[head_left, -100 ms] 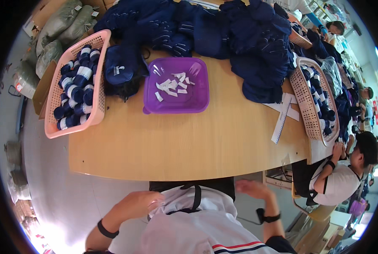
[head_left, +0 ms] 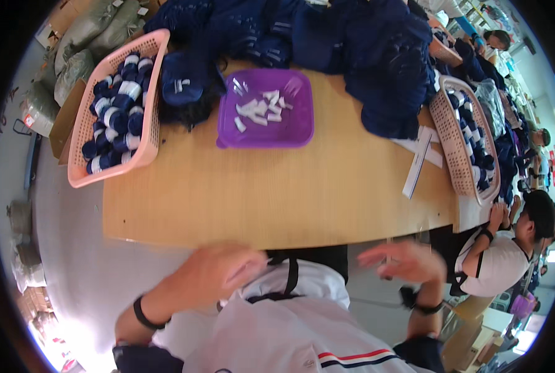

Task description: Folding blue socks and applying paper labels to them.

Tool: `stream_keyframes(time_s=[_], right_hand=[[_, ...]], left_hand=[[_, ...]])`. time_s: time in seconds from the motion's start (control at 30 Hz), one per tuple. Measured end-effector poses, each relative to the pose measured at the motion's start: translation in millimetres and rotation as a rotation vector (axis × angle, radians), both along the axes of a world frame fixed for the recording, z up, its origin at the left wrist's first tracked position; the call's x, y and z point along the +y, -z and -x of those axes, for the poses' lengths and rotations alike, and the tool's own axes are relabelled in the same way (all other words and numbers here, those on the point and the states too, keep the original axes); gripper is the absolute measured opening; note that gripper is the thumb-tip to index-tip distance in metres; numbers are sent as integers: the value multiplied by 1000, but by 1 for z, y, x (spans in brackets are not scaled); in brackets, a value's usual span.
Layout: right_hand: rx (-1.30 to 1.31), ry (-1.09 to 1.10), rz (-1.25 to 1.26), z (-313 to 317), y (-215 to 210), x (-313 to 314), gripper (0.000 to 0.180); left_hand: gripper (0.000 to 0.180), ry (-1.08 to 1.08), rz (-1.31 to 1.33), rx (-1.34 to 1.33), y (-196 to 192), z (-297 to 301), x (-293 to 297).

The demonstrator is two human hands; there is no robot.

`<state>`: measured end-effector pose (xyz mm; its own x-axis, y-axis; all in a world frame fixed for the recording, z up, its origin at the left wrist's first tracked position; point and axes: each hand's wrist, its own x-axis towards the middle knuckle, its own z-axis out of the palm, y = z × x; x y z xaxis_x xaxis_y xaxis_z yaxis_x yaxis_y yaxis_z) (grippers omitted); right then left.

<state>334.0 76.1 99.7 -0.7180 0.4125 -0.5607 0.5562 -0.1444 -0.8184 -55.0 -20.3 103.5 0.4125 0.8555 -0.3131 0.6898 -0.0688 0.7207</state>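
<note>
My left hand (head_left: 224,268) is in the air just off the table's near edge, in front of my light shirt. Motion smears its fingers, and I see nothing in it. My right hand (head_left: 408,261) is beyond the same edge on the right, its fingers stretched out and apart, holding nothing. Neither hand touches the wooden table (head_left: 277,205). Further off stands a purple plastic basin (head_left: 301,124) with several small white pieces (head_left: 256,112) in it.
A pink basket (head_left: 77,163) of dark blue rolls with white bands stands left; a similar basket (head_left: 444,133) stands right. Dark blue fabric pieces (head_left: 380,81) lie across the back. White ruler-like strips (head_left: 417,165) lie by the right basket. A seated person (head_left: 495,261) is at right.
Both my hands have risen from beside my waist toward the table's near edge. My right hand has also moved further right. The table sits slightly higher in the picture.
</note>
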Motion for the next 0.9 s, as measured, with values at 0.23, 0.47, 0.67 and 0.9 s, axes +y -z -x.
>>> stream_keyframes(time_s=[0.23, 0.47, 0.67, 0.9], right_hand=[[355, 51, -882, 161, -68, 228, 31], [-87, 267, -1459, 239, 22, 430, 30], [-24, 386, -1432, 254, 34, 447, 22], [-137, 353, -1555, 238, 11, 429, 25]], left_hand=[[43, -64, -822, 394, 39, -2, 131], [36, -52, -729, 666, 72, 16, 172], [33, -91, -734, 641, 75, 52, 169], [31, -100, -783, 646, 61, 56, 162]])
